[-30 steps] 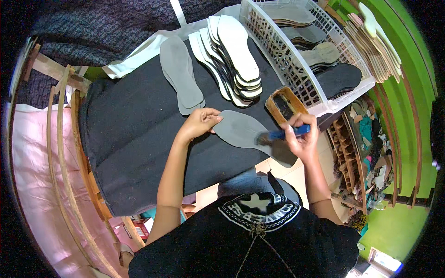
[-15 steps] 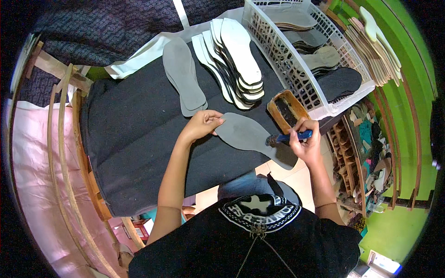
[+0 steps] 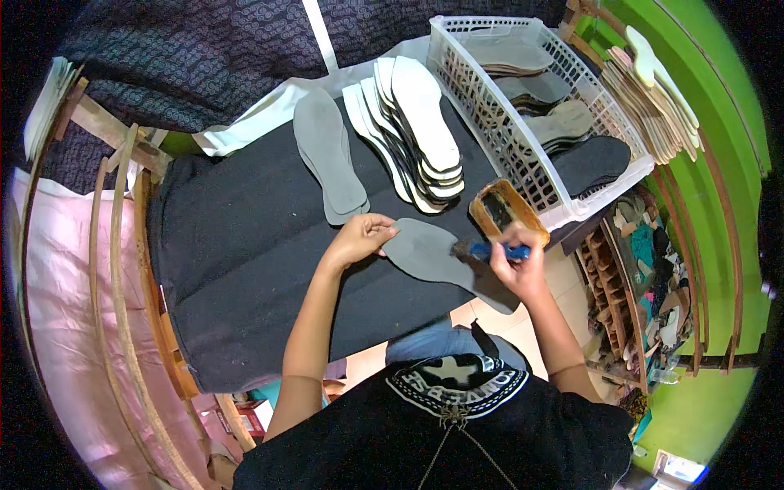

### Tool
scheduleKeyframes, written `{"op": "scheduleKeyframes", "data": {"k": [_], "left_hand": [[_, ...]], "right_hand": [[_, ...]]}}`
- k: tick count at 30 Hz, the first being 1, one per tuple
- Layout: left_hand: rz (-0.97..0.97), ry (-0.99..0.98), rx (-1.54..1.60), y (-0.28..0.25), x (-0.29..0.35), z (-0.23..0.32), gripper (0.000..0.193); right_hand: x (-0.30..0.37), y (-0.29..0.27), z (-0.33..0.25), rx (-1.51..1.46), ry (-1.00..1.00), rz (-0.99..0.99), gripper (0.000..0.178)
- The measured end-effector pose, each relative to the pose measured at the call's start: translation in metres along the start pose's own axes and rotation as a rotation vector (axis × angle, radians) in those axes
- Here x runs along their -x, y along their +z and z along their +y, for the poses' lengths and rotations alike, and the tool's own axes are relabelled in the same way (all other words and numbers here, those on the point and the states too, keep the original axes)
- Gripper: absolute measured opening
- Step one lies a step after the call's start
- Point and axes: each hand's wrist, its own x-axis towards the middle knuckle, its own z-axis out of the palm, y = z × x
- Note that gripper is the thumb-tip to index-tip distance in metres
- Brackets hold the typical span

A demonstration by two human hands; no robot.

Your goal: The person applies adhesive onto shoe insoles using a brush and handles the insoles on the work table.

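A grey shoe insole point(image 3: 420, 251) is pinched at its wide end between the thumb and fingers of my left hand point(image 3: 361, 240). Its narrow end, darker and wet-looking, reaches past the table's front edge. My right hand point(image 3: 521, 265) is closed around a blue-handled brush point(image 3: 499, 251), whose bristles touch the insole near its middle. Just behind that hand stands an open tan container point(image 3: 492, 204) with dark residue inside. Farther back lie a small stack of grey insoles point(image 3: 324, 151) and a fanned stack of white-topped insoles point(image 3: 420, 106).
A white plastic basket point(image 3: 563, 208) holding several insole stacks stands at the back right. Beyond it, more light sole pieces point(image 3: 649, 106) lean by the green wall. A cluttered wooden rack point(image 3: 608, 286) is at the right. Black cloth covers the table point(image 3: 237, 269).
The brush and my right hand have shifted left along the insole, toward its wide end. My left hand still grips the same end. The whole view has tilted slightly, so things sit lower.
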Motion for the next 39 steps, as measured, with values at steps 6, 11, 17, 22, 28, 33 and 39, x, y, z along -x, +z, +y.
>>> {"op": "scheduleKeyframes", "data": {"k": [6,11,17,22,28,33,39], "left_hand": [[0.107,0.060,-0.011,0.008,0.006,0.004,0.024],[0.313,0.247,-0.123,0.005,0.007,0.008,0.020],[0.436,0.277,-0.259,-0.015,0.013,0.011,0.020],[0.500,0.294,-0.243,-0.021,0.020,0.018,0.019],[0.619,0.336,-0.313,-0.026,0.015,0.013,0.017],[0.625,0.315,-0.321,-0.034,0.015,0.009,0.018],[0.597,0.291,-0.286,-0.041,0.013,0.001,0.019]], "right_hand": [[-0.003,-0.021,-0.016,0.261,0.199,-0.052,0.034],[-0.016,0.015,-0.013,-0.190,0.249,0.066,0.031],[-0.008,0.030,-0.006,-0.034,0.024,-0.070,0.035],[0.002,0.008,-0.017,-0.047,0.054,-0.042,0.031],[-0.016,0.030,-0.020,-0.089,0.010,-0.043,0.031],[-0.014,0.056,-0.020,-0.178,-0.170,-0.167,0.033],[0.016,0.020,-0.020,-0.260,-0.115,-0.041,0.028]]}}
